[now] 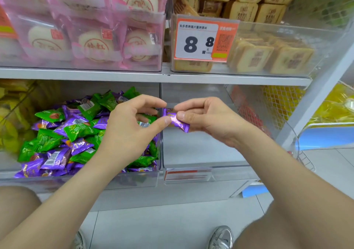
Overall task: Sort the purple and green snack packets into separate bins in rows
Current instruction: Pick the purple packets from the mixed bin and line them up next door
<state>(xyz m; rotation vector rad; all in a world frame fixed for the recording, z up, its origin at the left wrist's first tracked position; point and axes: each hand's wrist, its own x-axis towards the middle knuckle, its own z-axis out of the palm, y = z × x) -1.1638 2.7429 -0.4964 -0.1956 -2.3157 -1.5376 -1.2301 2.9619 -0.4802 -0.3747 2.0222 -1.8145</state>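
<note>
A purple snack packet [177,121] is held in the air above the divider between two clear bins on the lower shelf. My right hand [206,120] pinches it between thumb and forefinger. My left hand [132,126] touches its left end with thumb and fingertips, so both hands pinch the same packet. The left bin [134,181] holds a mixed heap of purple packets [55,157] and green packets [80,130]. The right bin [193,149] has a bare floor with no packets showing.
The upper shelf carries a clear bin of pink-wrapped round cakes [92,44] and a bin of square brown pastries [268,57] with an orange 8.8 price tag [203,40]. Yellow goods [337,105] lie at the right. My knees and shoes are over the tiled floor below.
</note>
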